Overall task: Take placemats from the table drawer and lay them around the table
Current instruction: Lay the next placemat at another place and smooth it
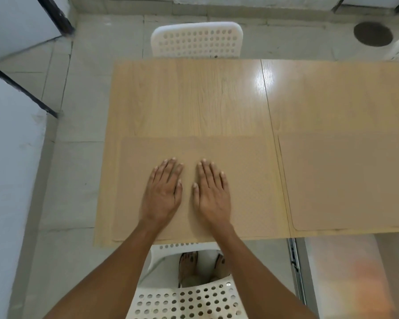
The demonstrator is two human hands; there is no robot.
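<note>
Placemats laid so far, two: one (240, 157) under my flat left hand (162, 192) and right hand (211, 192), fingers straight, side by side, at the counter (194, 95) near edge, another (346, 180) just beside; far places bare, drawer (336, 272) open.
</note>
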